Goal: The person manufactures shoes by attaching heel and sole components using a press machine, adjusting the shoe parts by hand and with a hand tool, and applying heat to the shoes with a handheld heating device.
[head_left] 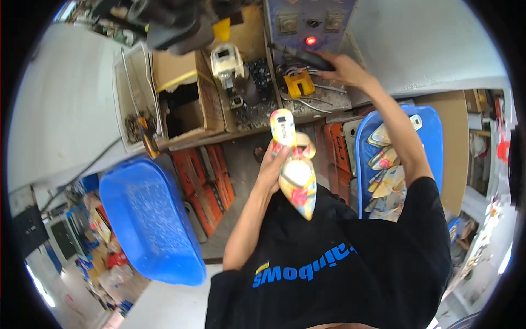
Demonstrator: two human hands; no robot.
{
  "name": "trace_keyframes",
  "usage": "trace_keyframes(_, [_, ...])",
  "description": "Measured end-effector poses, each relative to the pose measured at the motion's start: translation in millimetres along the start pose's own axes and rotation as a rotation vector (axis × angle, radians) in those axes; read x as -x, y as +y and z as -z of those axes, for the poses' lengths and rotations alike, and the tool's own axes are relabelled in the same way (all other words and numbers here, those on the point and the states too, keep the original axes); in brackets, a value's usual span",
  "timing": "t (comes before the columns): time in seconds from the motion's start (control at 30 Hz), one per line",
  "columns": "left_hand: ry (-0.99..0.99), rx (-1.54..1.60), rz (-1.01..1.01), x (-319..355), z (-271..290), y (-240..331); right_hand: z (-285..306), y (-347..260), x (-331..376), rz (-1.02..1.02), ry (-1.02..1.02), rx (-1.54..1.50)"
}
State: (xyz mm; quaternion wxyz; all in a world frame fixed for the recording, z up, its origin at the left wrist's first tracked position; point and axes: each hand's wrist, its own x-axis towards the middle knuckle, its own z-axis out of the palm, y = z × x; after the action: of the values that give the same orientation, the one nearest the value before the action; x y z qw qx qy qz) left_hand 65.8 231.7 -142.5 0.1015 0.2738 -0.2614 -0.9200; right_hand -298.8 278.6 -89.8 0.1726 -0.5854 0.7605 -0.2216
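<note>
Nearest, the person's black shirt fills the lower frame, and just above it the left hand holds up a floral high-heeled shoe, its grip closed around the shoe's middle with the pointed toe aimed down toward the shirt and the heel end up. The shoe looks light and fairly stiff, with a smooth, perhaps glossy printed upper that could slip; the waist between heel and toe, where the fingers sit now, seems the surest place to hold it. To either side stand two blue plastic tubs: the left tub shows only its own wall, while the right tub holds more floral shoe pieces, partly hidden behind the raised arm. Farther off, the right hand reaches to the cluttered table, its grip wrapped on a dark lever handle below a machine panel with a lit red lamp. A yellow bracket and an open cardboard box sit nearby. The machine's upper part is cut off, and the fisheye rim blurs the room's edges.
</note>
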Motion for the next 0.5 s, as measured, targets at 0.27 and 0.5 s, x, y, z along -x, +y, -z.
trace_keyframes(0.27, [0.069,-0.074,0.12,-75.2,-20.8,-44.5,74.3,-117.0,53.2,-0.096,-0.256,0.394])
trace_keyframes(0.5, [0.13,0.046,0.161,-89.3,-8.8,-67.1,-2.2,-104.5,80.6,-0.23,-0.441,0.544])
